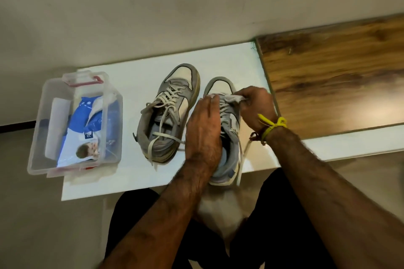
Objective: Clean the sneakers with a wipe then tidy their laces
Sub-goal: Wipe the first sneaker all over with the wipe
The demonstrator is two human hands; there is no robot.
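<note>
Two grey-and-white sneakers stand toes-away on a white board (135, 81). The left sneaker (168, 113) is untouched, its laces loose and trailing over the opening. My left hand (204, 129) lies flat over the left side and tongue of the right sneaker (228, 137), holding it steady. My right hand (255, 105) pinches a crumpled white wipe (232, 98) and presses it against the right sneaker's upper near the top laces. One lace (240, 159) of that sneaker hangs down its right side.
A clear plastic box (41, 129) with a red latch stands at the board's left and holds a blue-and-white wipes pack (87, 135). A wooden panel (332, 76) lies to the right. My dark-trousered knees are below the board's near edge.
</note>
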